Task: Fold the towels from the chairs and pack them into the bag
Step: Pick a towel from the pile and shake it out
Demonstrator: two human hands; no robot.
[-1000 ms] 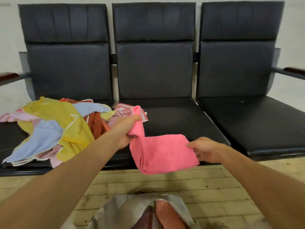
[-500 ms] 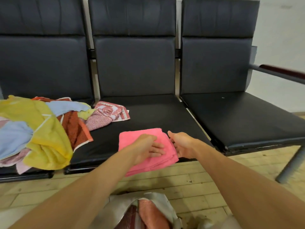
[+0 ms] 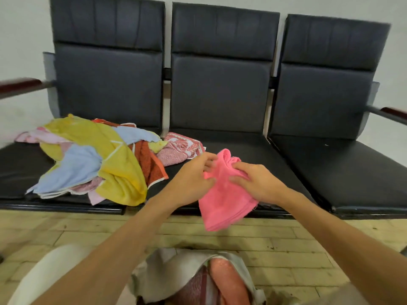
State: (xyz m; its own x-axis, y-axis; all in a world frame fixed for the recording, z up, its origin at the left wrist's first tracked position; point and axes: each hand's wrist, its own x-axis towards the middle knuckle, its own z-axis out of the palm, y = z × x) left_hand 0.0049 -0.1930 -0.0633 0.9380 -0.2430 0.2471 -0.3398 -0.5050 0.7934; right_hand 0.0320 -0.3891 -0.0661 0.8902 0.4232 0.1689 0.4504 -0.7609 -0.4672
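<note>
A folded pink towel (image 3: 224, 203) hangs in the air over the front edge of the middle chair seat (image 3: 248, 150). My left hand (image 3: 191, 179) grips its upper left side and my right hand (image 3: 257, 181) grips its upper right side, bunching the top. A heap of loose towels (image 3: 92, 159) in yellow, light blue, rust and pale pink lies on the left seat. A pink patterned towel (image 3: 180, 148) lies at the heap's right edge. The grey bag (image 3: 176, 267) stands open on the floor below my arms, with pinkish folded towels (image 3: 224, 282) inside.
Three joined black chairs stand against a pale wall, with wooden armrests at the left end (image 3: 19, 83) and right end (image 3: 394, 112). The right seat (image 3: 343, 168) holds nothing. The floor (image 3: 308, 245) is pale wood planks. My light trouser leg (image 3: 44, 276) shows at bottom left.
The pink towel, pressed flat on the middle seat half a second ago, is now lifted off it, held bunched at the top by both hands.
</note>
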